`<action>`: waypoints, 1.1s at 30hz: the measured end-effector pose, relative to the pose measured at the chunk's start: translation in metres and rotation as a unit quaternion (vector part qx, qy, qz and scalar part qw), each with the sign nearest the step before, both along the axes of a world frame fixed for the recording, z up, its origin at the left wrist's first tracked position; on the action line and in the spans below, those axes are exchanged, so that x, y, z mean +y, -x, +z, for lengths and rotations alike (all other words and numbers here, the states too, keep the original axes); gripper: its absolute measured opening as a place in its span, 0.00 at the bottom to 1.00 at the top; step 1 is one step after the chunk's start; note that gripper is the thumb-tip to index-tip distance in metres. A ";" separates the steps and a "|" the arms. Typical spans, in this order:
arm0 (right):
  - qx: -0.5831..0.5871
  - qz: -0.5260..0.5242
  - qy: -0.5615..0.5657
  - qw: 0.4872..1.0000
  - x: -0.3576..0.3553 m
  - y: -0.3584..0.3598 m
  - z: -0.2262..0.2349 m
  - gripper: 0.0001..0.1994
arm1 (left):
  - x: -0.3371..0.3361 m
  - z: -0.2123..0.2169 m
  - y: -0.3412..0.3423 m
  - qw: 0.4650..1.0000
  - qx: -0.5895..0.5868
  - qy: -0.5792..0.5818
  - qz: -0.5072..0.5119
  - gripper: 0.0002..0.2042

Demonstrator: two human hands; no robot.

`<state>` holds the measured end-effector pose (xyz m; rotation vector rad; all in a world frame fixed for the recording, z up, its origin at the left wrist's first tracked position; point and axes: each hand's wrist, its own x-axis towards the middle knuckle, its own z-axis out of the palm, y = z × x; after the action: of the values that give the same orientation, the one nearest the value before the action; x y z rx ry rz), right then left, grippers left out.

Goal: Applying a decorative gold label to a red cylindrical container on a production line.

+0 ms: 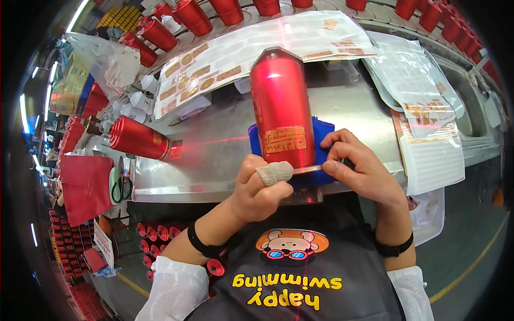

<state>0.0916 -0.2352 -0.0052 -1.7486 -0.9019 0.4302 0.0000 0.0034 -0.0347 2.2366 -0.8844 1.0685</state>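
A shiny red metal canister (281, 101) with a gold decal lies lengthwise in front of me, its dark-edged end pointing away. Beneath it is a blue pad (323, 130). My left hand (262, 184), with a beige finger cot (275, 173) on one finger, is closed at the near left of the canister's base; its fingertips are partly hidden. At the right of the base, my right hand (360, 165) is curled, its thumb tip against the pale rim and its index finger above the pad's edge. A gap shows between that thumb and finger.
Another red canister (140, 138) lies at the left of the metal table (214, 176). Decal sheets (257, 51) stretch across the back, with more sheets (431, 155) at the right. Scissors (124, 184) lie at the left edge. Several canisters (225, 9) line a far conveyor.
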 end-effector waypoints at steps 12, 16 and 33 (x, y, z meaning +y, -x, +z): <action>0.004 -0.005 0.003 1.000 0.002 0.001 0.000 0.09 | 0.002 0.006 -0.003 0.998 -0.009 -0.047 -0.029 0.14; 0.037 -0.012 0.010 0.999 0.001 0.000 0.002 0.09 | -0.002 0.020 -0.006 0.996 -0.012 -0.089 -0.031 0.14; 0.030 -0.027 0.006 0.999 0.003 0.004 0.001 0.09 | -0.005 0.028 -0.013 0.990 -0.013 -0.135 -0.036 0.12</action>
<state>0.0878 -0.2319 -0.0046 -1.7585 -0.8087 0.4507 0.0133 -0.0012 -0.0066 2.3910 -1.1712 0.9970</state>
